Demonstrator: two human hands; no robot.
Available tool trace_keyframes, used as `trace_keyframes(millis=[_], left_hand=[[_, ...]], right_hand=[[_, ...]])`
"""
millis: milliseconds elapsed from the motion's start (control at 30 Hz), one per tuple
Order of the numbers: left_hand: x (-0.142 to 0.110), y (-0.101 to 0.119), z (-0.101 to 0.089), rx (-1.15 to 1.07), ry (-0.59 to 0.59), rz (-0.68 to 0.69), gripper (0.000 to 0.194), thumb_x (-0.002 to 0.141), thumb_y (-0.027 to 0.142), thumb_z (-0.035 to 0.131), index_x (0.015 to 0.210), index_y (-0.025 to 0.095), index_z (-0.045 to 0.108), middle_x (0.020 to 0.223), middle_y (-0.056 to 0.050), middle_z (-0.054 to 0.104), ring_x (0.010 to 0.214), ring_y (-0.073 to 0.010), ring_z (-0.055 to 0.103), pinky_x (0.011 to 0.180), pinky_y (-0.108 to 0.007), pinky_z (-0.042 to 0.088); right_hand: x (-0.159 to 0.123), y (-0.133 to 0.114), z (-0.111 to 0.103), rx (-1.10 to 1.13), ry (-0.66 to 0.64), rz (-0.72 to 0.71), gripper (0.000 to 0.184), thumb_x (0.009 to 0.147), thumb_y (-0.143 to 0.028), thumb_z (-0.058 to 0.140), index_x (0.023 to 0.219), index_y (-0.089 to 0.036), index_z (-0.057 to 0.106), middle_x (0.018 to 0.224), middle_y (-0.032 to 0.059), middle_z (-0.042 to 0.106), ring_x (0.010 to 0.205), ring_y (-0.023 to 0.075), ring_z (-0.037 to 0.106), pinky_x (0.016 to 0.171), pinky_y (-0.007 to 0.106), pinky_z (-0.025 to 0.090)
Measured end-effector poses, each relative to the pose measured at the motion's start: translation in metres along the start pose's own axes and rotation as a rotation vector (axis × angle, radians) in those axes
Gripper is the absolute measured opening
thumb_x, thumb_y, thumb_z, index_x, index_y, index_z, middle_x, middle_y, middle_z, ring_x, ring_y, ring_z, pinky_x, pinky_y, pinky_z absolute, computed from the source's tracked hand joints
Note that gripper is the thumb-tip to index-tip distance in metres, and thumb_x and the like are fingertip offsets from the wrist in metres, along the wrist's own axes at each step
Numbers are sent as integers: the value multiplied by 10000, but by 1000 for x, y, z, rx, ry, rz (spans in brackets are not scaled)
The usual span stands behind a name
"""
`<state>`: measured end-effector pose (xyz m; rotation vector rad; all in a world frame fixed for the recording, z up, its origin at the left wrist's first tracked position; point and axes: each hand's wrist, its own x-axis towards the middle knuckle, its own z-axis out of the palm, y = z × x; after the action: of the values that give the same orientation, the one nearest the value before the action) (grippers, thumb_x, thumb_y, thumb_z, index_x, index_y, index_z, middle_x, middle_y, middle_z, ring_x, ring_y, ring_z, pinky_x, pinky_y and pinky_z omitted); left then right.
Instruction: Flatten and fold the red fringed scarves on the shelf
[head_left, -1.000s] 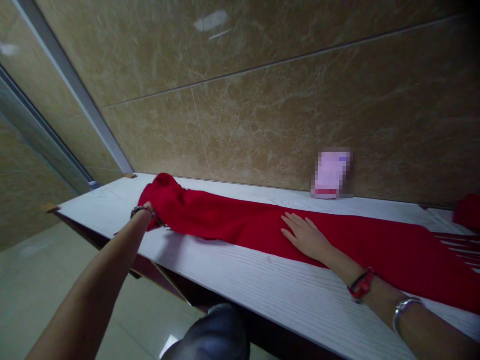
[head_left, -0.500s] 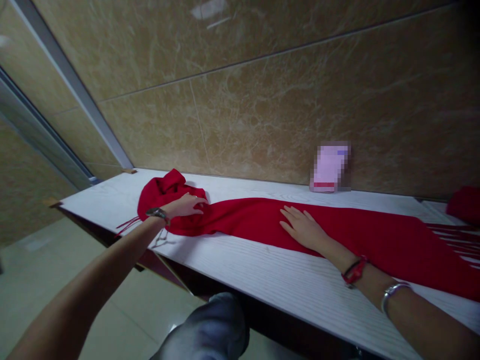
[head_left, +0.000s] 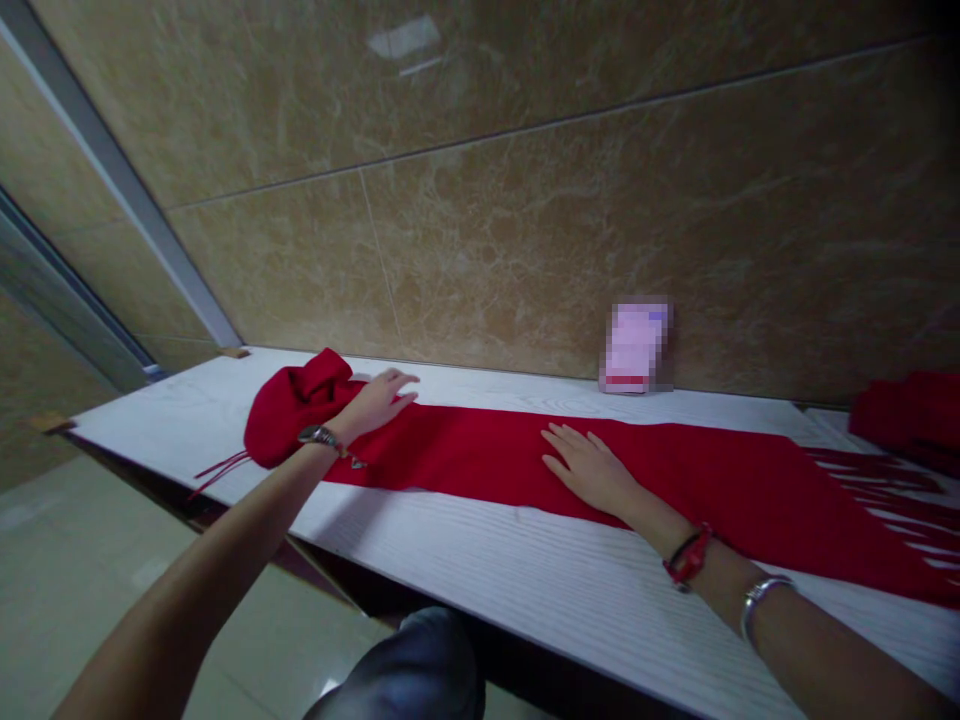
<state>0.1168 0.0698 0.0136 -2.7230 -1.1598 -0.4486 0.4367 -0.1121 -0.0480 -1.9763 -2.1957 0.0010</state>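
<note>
A red fringed scarf (head_left: pixel 472 450) stretches along the white tabletop (head_left: pixel 465 535). Its right part lies flat, with the fringe spread at the right, while the left end is bunched in a loose heap with a few strands over the front edge. My right hand (head_left: pixel 589 465) rests palm down on the flat middle, fingers apart. Beside the heap, my left hand (head_left: pixel 379 400) is over the scarf with fingers extended and slightly curled, apparently holding nothing. Whether its underside touches the cloth, I cannot tell.
A blurred pink phone-like slab (head_left: pixel 634 345) leans on the marbled wall (head_left: pixel 480 250) behind the table. More red cloth (head_left: pixel 907 420) lies at the far right. The table's front edge runs above my knee (head_left: pixel 409 665).
My left hand has lifted from the scarf near the heap and shifted slightly forward. The cloth beneath it looks flatter and wider. My right hand stays on the scarf; the view has shifted a little.
</note>
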Motion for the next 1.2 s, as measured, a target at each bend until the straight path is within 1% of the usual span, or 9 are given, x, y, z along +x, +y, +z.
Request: trace_keyframes(millis=[67,133,267,400,600,733,933,1100,1200], left_hand=[[-19,-7,12,-37,-213,115,441,848,424,398,1207,188,497,1191,-101,514,1085,-216,473,951,-334,346],[-30,-22,16,-39,-258,105,429,845,395,394,1203,182,499,1231,-97,495,1126,-213,442,973,-330,328],[-21,-46,6,-24,-191,-47,292,789,282,429,974,136,601,1016,-112,603,963,-214,530,902,-326,381],[-4,-50,-7,-55,-168,-100,246,796,258,374,795,159,599,825,-87,624,792,-197,560,780,-316,424],[-21,-49,-8,-146,-279,-76,132,650,315,585,656,184,593,752,-33,629,697,-162,563,693,-246,437],[-21,-58,-15,-127,-190,-157,178,725,325,492,714,168,573,739,-41,616,671,-161,554,650,-250,431],[16,-67,-39,-73,-27,-224,298,822,336,333,921,154,547,843,-49,615,778,-163,550,699,-247,421],[30,-63,-25,-11,-119,-202,180,714,292,528,832,193,620,798,-25,617,787,-172,553,731,-254,419],[25,-53,-14,62,-61,-250,213,714,204,523,899,197,628,984,-81,595,980,-255,505,847,-388,372]], right_hand=[[0,1,0,-9,-4,-2,531,884,-392,265,1335,-128,359,1411,86,318,1298,213,264,1051,434,210],[-1,1,1,-13,-2,-3,536,887,-394,258,1341,-125,348,1416,89,306,1303,214,252,1052,439,204],[-2,2,2,-8,5,2,532,886,-398,252,1342,-141,350,1414,85,308,1300,217,258,1047,442,214],[-2,2,0,0,12,8,520,884,-395,255,1335,-161,363,1409,85,323,1296,214,269,1044,440,220],[0,6,6,14,22,0,523,883,-406,262,1331,-158,365,1403,85,338,1299,213,263,1044,441,221],[0,7,9,18,34,2,524,878,-410,271,1327,-160,374,1402,81,342,1295,215,270,1045,439,218],[0,5,5,24,23,6,516,880,-403,272,1323,-161,381,1402,77,342,1293,209,276,1045,434,222],[0,6,6,20,21,5,518,878,-403,274,1321,-157,383,1403,77,341,1294,211,273,1045,430,222],[0,6,6,19,33,-2,515,877,-413,271,1322,-178,382,1397,80,350,1290,211,282,1042,439,224]])
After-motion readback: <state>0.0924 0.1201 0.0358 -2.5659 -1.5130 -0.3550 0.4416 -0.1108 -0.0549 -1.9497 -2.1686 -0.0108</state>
